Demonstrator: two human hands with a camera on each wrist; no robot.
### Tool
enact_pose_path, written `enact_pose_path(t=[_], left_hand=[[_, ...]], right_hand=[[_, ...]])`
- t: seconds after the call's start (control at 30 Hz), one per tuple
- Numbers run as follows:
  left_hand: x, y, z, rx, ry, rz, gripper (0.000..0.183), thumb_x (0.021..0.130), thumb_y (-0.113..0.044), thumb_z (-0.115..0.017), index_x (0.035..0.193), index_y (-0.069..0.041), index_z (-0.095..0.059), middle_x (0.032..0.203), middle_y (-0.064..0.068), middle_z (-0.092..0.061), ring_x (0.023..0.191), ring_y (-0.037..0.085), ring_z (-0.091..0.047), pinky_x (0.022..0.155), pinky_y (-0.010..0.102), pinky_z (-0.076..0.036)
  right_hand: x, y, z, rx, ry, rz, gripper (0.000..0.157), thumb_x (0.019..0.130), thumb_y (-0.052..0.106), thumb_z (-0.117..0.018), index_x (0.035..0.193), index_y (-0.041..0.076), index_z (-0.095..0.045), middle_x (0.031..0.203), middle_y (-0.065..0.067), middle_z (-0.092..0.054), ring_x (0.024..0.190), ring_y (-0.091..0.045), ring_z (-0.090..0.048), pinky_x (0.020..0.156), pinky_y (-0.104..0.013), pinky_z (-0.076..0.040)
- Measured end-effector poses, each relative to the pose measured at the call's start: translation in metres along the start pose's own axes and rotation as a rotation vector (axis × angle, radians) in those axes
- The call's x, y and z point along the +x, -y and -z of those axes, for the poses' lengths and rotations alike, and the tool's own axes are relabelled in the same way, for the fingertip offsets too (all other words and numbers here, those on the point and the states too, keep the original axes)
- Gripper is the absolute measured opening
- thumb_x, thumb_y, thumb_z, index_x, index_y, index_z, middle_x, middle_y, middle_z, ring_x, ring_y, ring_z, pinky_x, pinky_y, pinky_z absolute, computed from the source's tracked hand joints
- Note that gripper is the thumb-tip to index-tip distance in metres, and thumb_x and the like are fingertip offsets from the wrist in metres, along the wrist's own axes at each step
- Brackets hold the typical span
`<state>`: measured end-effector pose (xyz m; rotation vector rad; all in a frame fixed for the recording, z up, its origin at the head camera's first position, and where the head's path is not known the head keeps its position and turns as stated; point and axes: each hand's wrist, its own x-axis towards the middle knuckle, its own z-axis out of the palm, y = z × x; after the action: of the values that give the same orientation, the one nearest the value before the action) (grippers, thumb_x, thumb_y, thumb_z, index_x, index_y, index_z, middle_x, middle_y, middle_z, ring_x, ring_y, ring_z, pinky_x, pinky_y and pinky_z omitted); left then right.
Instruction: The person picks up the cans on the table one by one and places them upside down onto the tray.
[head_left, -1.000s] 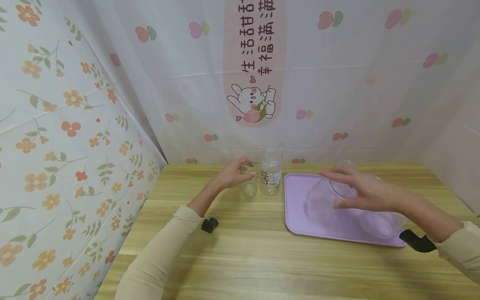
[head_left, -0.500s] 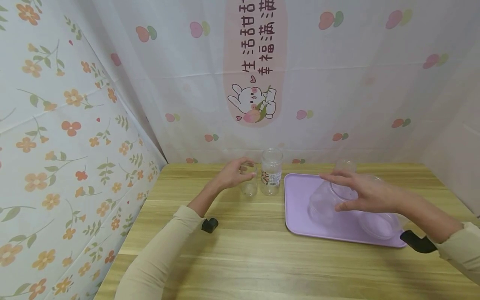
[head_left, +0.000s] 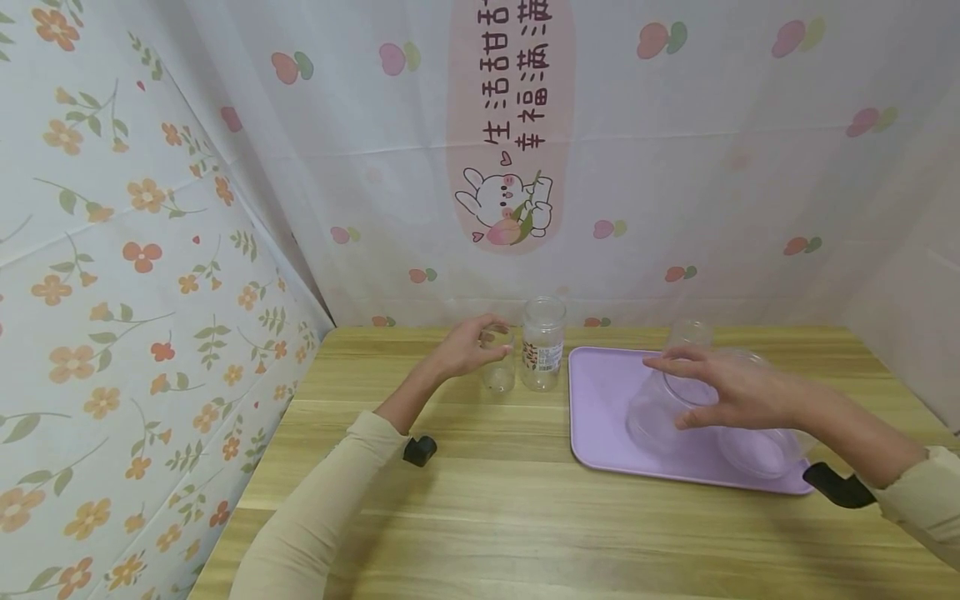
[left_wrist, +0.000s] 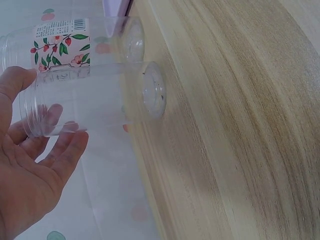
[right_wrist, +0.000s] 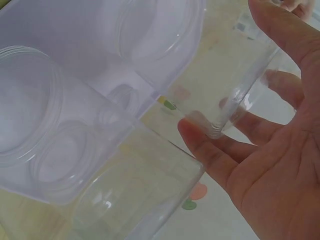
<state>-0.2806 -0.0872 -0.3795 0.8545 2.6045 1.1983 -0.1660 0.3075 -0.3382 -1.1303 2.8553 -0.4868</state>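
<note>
My left hand (head_left: 461,348) holds a small clear plastic jar (head_left: 498,375) by its threaded neck, as the left wrist view shows. The jar stands upright on the table, beside a taller clear jar (head_left: 543,333) with a flowered label. Over the purple tray (head_left: 596,375), my right hand (head_left: 742,387) holds a wide clear jar (head_left: 651,417) near its top, thumb and fingers spread around it. In the right wrist view those fingers (right_wrist: 200,145) lie along the edge of the clear jar (right_wrist: 220,75). Parts of the transparent jars blend into the background.
Another clear jar (head_left: 761,454) stands on the tray's right part, partly behind my right forearm. A further clear container (head_left: 688,333) is at the tray's back edge. The wooden table (head_left: 480,500) ends at a patterned curtain (head_left: 637,167) behind.
My right hand has moved slightly to the right, and the wide clear jar has shifted right over the tray with it. The left hand and its jar have stayed in place.
</note>
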Motion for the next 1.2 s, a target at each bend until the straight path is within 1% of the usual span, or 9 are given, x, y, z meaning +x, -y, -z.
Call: enact_pose_path(t=[0.23,0.4,0.47,0.6,0.73,0.97,1.2], left_hand=[[0.0006,0.0010,0.0001,-0.004,0.003,0.005,0.044,0.098,-0.017,-0.068,0.137,0.002,-0.056,0.135,0.019,-0.060,0.124,0.040,-0.057,0.102,0.049,-0.047],[0.0011,0.0018,0.0003,-0.011,0.006,0.002,0.045,0.098,-0.017,-0.068,0.136,0.002,-0.055,0.135,0.020,-0.059,0.125,0.042,-0.056,0.103,0.049,-0.047],[0.0012,0.0025,0.0003,-0.011,0.008,-0.003,0.045,0.098,-0.017,-0.068,0.136,0.003,-0.055,0.135,0.021,-0.059,0.125,0.043,-0.055,0.103,0.049,-0.047],[0.0010,0.0031,0.0008,-0.008,0.009,-0.008,0.045,0.099,-0.017,-0.067,0.137,0.003,-0.054,0.136,0.021,-0.059,0.125,0.044,-0.055,0.103,0.050,-0.046],[0.0008,0.0025,0.0011,-0.008,0.008,-0.007,0.045,0.099,-0.018,-0.067,0.137,0.003,-0.054,0.136,0.021,-0.059,0.125,0.044,-0.055,0.103,0.049,-0.046],[-0.0001,0.0014,0.0011,-0.013,0.009,0.001,0.047,0.099,-0.018,-0.067,0.138,0.003,-0.053,0.137,0.020,-0.058,0.126,0.043,-0.054,0.104,0.049,-0.046],[0.0000,0.0026,0.0002,-0.013,0.007,0.001,0.046,0.099,-0.017,-0.068,0.138,0.003,-0.054,0.136,0.022,-0.058,0.125,0.043,-0.055,0.103,0.049,-0.046]], right_hand=[[-0.0025,-0.0013,0.0006,0.029,0.041,-0.033,0.081,0.085,0.054,-0.077,0.149,0.011,-0.052,0.141,-0.019,-0.048,0.112,-0.034,-0.062,0.083,-0.051,-0.055],[-0.0031,-0.0030,0.0007,0.033,0.075,-0.053,0.083,0.085,0.058,-0.074,0.149,0.010,-0.052,0.141,-0.017,-0.047,0.113,-0.034,-0.061,0.085,-0.051,-0.054],[-0.0031,-0.0040,0.0006,0.029,0.091,-0.060,0.083,0.085,0.057,-0.075,0.149,0.009,-0.052,0.142,-0.020,-0.047,0.115,-0.037,-0.060,0.085,-0.053,-0.054],[-0.0043,-0.0046,0.0012,0.020,0.120,-0.077,0.080,0.084,0.049,-0.080,0.148,0.009,-0.052,0.143,-0.028,-0.044,0.118,-0.046,-0.057,0.086,-0.058,-0.052],[-0.0056,-0.0046,0.0011,0.006,0.132,-0.090,0.079,0.084,0.047,-0.081,0.148,0.010,-0.052,0.145,-0.031,-0.044,0.122,-0.051,-0.053,0.089,-0.062,-0.050],[-0.0064,-0.0051,0.0003,0.009,0.150,-0.089,0.080,0.084,0.044,-0.083,0.149,0.008,-0.052,0.142,-0.029,-0.046,0.119,-0.048,-0.055,0.089,-0.060,-0.051],[-0.0071,-0.0081,-0.0022,-0.004,0.157,-0.078,0.082,0.083,0.044,-0.083,0.149,0.008,-0.051,0.142,-0.032,-0.046,0.121,-0.050,-0.054,0.090,-0.061,-0.050]])
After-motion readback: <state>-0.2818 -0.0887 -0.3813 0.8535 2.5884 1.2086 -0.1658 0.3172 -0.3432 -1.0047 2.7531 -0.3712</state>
